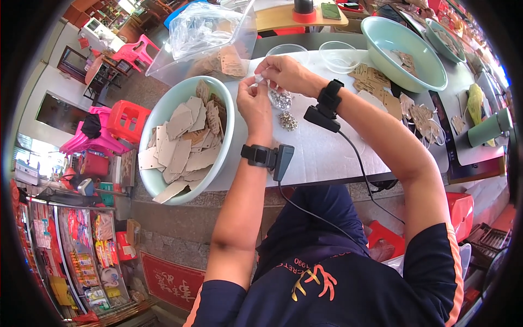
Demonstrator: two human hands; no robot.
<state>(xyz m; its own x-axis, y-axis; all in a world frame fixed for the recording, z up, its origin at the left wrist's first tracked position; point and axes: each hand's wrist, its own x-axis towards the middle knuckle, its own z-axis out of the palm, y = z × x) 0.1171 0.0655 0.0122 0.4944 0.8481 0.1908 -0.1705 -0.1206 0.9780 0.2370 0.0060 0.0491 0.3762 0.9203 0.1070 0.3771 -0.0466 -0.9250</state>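
Smooth and white, the long table top (327, 155) runs across the middle of the room I look at from far away. I see the left hand (254, 102) and the right hand (289, 74) close together above it, fingers bent and tips meeting. They seem to pinch a tiny white thing (259, 78) between them; it is too small for me to tell what it is.

Right beside the left hand, I see a little pile of clear, shiny bits (281, 100) on the table. A little pile of silvery metal bits (287, 121) lies just nearer to the body. Each wrist wears a black strap with a small box.

Farther left, I see a big, pale green, oval plastic basin (229, 139) full of flat grey torn board pieces (180, 120). Past the hands are two round, clear plastic bowls (339, 57). To the right lie flat brown cardboard pieces (373, 82), near another pale green plastic basin (403, 32). Way off left, I spot a bright red plastic stool (128, 121) on the floor.
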